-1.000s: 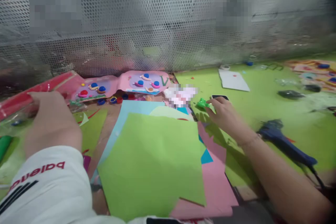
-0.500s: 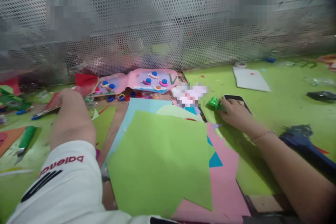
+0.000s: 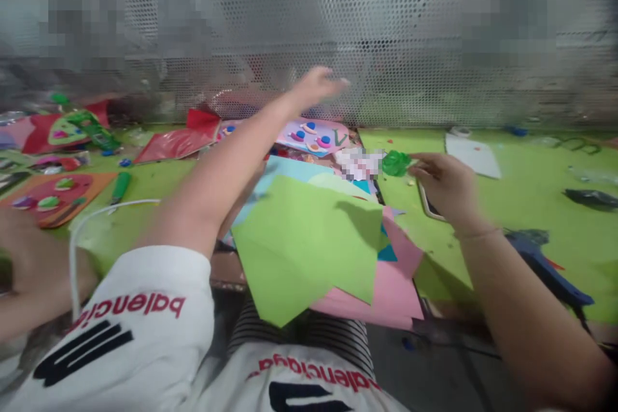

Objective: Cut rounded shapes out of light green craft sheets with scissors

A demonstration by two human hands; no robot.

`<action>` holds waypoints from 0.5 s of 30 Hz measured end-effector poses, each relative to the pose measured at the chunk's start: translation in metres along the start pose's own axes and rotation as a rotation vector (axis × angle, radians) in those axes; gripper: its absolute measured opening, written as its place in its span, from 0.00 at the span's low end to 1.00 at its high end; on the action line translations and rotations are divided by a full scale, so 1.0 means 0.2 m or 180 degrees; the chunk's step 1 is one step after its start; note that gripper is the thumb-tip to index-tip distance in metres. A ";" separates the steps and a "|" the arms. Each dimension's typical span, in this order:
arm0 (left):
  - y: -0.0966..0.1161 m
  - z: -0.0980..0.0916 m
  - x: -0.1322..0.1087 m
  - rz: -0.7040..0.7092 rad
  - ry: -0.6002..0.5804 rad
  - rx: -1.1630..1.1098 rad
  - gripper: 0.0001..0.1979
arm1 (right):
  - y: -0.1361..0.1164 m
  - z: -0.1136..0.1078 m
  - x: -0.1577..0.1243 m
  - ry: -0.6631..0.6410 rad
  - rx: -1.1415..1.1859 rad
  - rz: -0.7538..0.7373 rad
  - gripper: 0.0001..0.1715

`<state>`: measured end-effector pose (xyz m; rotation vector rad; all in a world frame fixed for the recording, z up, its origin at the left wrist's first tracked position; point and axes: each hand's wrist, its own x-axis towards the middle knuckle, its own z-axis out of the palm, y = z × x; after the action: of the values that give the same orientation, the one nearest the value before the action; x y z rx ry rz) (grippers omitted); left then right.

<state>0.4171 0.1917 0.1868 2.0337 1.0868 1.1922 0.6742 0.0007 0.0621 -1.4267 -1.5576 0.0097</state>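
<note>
My left hand point(image 3: 316, 89) is raised across the work surface, just in front of the metal mesh. Its blurred fingers are apart, with nothing seen in them. Below it lies a pink and lilac cutout point(image 3: 309, 138) with blue and pink clay pieces. My right hand point(image 3: 447, 187) pinches a shiny green crumpled wrapper point(image 3: 396, 163) between thumb and fingers. Partly hidden under that hand is a phone point(image 3: 429, 203). Between my arms, a green paper sheet point(image 3: 309, 238) lies over pink paper point(image 3: 396, 283) and light blue paper point(image 3: 284, 167).
A perforated metal screen point(image 3: 376, 13) stands behind the surface. At left are another person's arm point(image 3: 48, 264), a white cable point(image 3: 73, 257), a green-handled cutter point(image 3: 120, 188) and an orange cutout point(image 3: 96, 190). A dark blue glue gun point(image 3: 555, 273) and white card point(image 3: 476, 154) lie at right.
My left hand has left the red packet area and swung right and up toward the mesh. My right hand has lifted the green wrapper beside the phone. Another person's arm appears at left.
</note>
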 end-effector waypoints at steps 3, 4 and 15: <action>0.21 0.17 -0.22 0.0647 -0.2011 0.0166 0.20 | -0.27 0.06 0.01 -0.0107 0.0825 0.0000 0.11; 0.27 0.18 -0.29 0.0783 -0.2221 0.0229 0.18 | -0.34 0.08 0.00 -0.0020 0.0970 -0.0073 0.12; -0.26 -1.23 -0.41 -0.1350 0.0174 0.2195 0.10 | -0.46 0.09 -0.24 -0.1012 0.0806 0.0032 0.14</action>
<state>0.1569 0.1626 0.2242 2.0660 2.0447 0.7070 0.5864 -0.0545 0.0759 -1.2743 -1.7344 0.4439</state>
